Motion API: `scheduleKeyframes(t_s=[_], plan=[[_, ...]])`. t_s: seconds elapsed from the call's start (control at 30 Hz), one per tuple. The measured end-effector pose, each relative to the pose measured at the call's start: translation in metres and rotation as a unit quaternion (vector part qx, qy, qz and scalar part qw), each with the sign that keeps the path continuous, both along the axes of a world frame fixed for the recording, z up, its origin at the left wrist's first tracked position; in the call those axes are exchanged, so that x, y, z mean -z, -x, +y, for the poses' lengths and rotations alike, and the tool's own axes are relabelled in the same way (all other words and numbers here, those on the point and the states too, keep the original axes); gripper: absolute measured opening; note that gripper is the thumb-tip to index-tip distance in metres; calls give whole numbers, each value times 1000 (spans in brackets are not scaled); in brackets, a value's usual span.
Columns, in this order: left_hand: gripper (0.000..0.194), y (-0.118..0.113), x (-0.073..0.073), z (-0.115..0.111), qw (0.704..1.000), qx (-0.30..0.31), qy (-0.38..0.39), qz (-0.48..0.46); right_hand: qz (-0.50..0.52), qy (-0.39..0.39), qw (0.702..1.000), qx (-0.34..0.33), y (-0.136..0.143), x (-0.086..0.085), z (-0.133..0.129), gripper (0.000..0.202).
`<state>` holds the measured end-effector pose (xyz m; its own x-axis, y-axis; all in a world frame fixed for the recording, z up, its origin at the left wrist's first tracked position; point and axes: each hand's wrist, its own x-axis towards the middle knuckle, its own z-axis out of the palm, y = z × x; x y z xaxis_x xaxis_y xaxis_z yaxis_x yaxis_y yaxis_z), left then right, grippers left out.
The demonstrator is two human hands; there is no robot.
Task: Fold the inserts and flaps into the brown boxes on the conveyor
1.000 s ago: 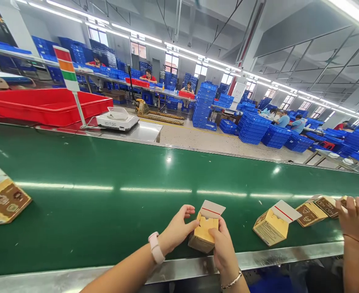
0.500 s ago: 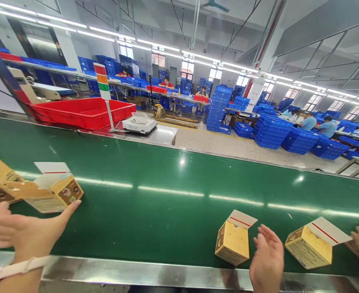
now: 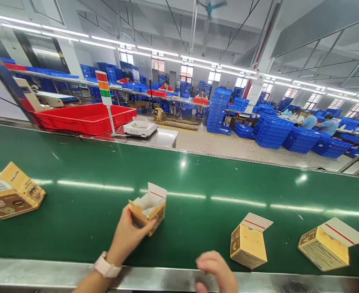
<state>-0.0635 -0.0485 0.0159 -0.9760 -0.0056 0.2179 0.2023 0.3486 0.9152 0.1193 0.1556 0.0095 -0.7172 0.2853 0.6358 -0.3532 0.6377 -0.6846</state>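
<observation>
The left hand (image 3: 125, 240) is gripping an open-topped carton (image 3: 159, 215) on the green belt (image 3: 75, 232), seemingly readying it for closing. The right hand (image 3: 218, 272), blurred, is hovering loosely open, apparently empty; folding the flaps is calling for its fingers at the carton's top.
</observation>
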Motion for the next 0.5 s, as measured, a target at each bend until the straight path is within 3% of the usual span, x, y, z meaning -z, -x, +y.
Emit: scheduleKeyframes(t_s=[0.03, 0.07, 0.13, 0.2, 0.3, 0.43, 0.5], plan=[[70, -16, 4, 16, 1000, 4, -6, 8, -4, -40, 997, -67, 8, -2, -4, 29], [69, -31, 9, 29, 1000, 4, -12, 24, -19, -62, 993, -94, 16, -3, -7, 44], [65, -55, 19, 46, 996, 29, -8, 88, -49, -86, 988, -119, 33, -6, -8, 71], [60, -68, 28, 54, 982, 72, 13, 176, -80, -74, 987, -115, 46, -9, -7, 81], [56, -71, 31, 54, 950, 120, 55, 283, -125, -49, 984, -120, 57, -18, -4, 75], [49, -55, 18, 47, 905, 194, 112, 361, -149, -67, 973, -163, 63, -36, 4, 33], [45, -44, 11, 43, 879, 230, 137, 394, -148, -62, 969, -186, 63, -41, 8, 29]])
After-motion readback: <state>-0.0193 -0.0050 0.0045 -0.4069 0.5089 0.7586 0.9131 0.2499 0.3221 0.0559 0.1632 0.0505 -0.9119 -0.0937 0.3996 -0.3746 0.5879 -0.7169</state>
